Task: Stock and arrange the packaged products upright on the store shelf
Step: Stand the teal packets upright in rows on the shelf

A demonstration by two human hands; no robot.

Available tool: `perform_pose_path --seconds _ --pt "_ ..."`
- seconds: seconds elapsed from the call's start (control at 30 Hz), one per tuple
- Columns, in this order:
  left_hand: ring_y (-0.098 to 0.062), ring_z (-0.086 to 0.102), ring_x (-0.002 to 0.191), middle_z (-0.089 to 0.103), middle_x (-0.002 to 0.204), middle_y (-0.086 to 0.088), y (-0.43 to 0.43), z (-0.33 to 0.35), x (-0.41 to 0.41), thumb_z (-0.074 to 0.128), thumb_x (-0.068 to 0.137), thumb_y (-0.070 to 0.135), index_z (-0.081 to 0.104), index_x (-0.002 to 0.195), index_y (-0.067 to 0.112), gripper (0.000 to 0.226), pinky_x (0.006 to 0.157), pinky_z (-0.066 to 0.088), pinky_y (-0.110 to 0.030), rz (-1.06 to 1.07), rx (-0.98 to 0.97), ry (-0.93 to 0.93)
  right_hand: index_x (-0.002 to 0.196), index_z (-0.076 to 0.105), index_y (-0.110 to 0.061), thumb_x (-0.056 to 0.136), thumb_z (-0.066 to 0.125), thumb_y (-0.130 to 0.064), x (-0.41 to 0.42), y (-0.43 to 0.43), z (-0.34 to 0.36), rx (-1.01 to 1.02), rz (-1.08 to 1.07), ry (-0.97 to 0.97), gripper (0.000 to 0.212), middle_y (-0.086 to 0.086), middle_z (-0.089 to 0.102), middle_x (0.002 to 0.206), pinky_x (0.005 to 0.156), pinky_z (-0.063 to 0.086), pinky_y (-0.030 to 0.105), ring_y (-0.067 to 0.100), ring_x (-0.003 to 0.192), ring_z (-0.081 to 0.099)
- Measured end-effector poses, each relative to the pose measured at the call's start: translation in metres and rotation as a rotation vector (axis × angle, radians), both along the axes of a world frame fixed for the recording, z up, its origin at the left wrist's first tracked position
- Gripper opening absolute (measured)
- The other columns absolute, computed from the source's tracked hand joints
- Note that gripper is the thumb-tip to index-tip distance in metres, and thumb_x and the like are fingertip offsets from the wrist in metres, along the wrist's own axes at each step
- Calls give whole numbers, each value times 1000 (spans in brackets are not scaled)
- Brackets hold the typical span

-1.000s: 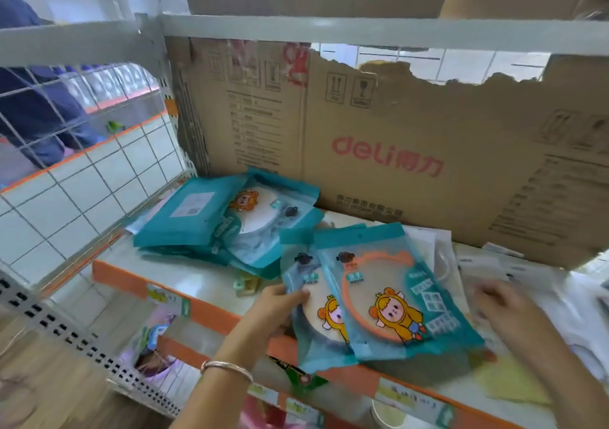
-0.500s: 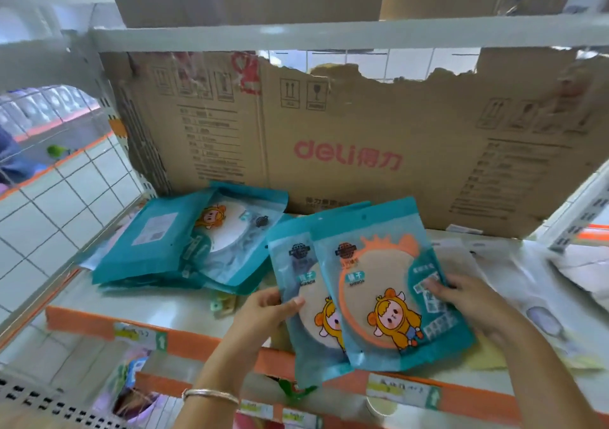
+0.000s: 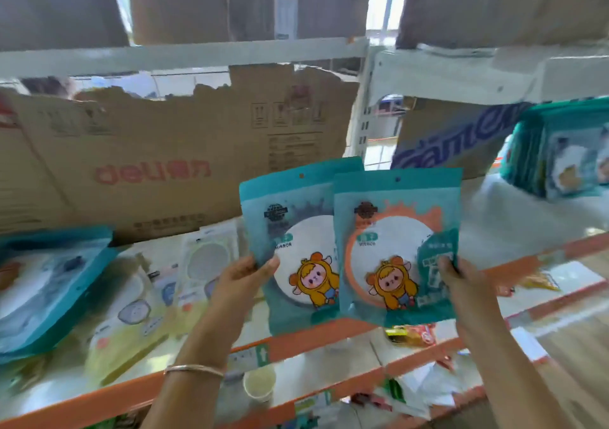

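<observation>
L hand pinches grey pkt, R hand grips orange pkt; between, prob. overlapping.

Bright daylight, heavy motion blur, edges warped.

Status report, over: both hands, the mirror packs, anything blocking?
Left hand grips grey-rimmed mirror pack. Right hand grips orange-rimmed mirror pack. Both upright, off the shelf. Flat teal packs crowd shelf left.

Retail shop: metal shelving with orange edge strips carrying price labels, identical hang-hole mirror packs in multiples, another stack of packs on the right, torn shipping carton behind, more cartons above.
</observation>
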State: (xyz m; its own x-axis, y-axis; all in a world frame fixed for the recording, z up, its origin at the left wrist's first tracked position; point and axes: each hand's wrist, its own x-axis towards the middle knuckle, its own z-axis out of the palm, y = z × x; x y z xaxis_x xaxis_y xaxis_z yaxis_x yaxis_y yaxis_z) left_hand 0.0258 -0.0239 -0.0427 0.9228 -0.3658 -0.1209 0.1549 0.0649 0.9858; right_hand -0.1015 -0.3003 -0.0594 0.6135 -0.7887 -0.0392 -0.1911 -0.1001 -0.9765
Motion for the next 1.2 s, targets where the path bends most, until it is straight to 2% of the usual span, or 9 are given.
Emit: perform_pose_path --seconds 0.13,0.27,0.43,0.53,0.63,0.7,0.9,1.07,1.2 --pt "-13 71 74 75 85 -2 -84 5 -56 58 88 11 70 95 11 14 60 55 -21 -156 -39 5 94 61 -14 97 49 -21 -80 -66 4 -10 -142 -30 15 12 61 86 70 37 34 25 73 52" --pt "-31 70 78 73 92 -17 -160 1 -108 62 84 12 67 98 3 18 72 58 -47 -229 -62 102 87 62 -16 97 48 -18 -156 -119 5 28 -251 -52 17 11 62 90 72 41 35 25 79 55" --pt "-5 53 34 62 48 3 -238 -6 -158 59 89 7 64 85 4 7 33 40 -14 -259 -36 80 99 62 -8 98 45 -18 -217 -178 10 -39 -337 3 20 11 63 88 61 41 30 27 74 57" --pt "-19 65 63 71 75 -8 -278 -6 -172 61 87 9 67 94 5 10 57 55 -27 -294 -27 50 99 62 -3 98 46 -18 -240 -211 10 -27 -380 -11 22 14 61 85 59 38 30 27 72 52" --pt "-32 65 83 70 94 -19 -315 -6 -175 61 88 11 68 95 7 11 80 54 -44 -330 -12 40 95 60 -7 98 45 -16 -250 -242 12 -30 -394 -34 18 9 60 79 48 42 22 21 65 52" --pt "-31 68 83 73 89 -13 -340 -9 -174 59 89 11 69 93 10 11 74 59 -38 -361 -6 22 94 60 -7 98 46 -13 -251 -262 12 -21 -404 -76 16 3 58 73 42 40 15 16 61 51" --pt "-22 70 75 74 86 -8 -429 -23 -157 57 90 9 67 99 7 14 65 59 -32 -381 -42 10 92 61 -7 98 44 -13 -232 -339 1 36 -406 -105 19 6 63 81 63 45 33 22 71 57" --pt "-40 64 97 67 103 -21 -520 -27 -127 49 93 6 60 103 1 15 89 49 -56 -406 -122 175 89 60 -18 98 43 -14 -204 -420 1 22 -415 -80 20 2 64 85 66 50 36 21 74 60" --pt "-22 71 74 72 85 -7 -578 -27 -104 51 94 9 63 101 8 14 64 59 -33 -351 -65 72 100 61 -12 98 43 -17 -172 -488 5 33 -394 -74 19 9 67 93 78 53 46 30 83 64"
